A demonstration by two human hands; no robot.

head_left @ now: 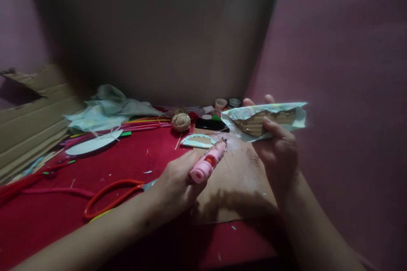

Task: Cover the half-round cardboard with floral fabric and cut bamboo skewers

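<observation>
My left hand (179, 180) is closed around a pink glue gun (206, 165), its dark tip pointing away from me. Pinched in my right hand (280, 148) is a fabric-edged cardboard piece (251, 125), tilted up above the board. Pale blue-green cloth is folded over its edges, and bare corrugated cardboard shows in the middle. My right thumb lies on the cardboard face, with the other fingers partly hidden behind. Just beyond the glue gun lies a half-round cardboard piece (198, 139) with the same cloth around its rim.
A brown board (235, 203) rests on the red table cover (133, 156). Orange-handled scissors (111, 190) lie beside my left forearm. Farther back are a twine ball (181, 122), a black phone-like slab (212, 125), crumpled cloth (108, 110), and a white oval piece (93, 143). Cardboard (28, 118) stands at left.
</observation>
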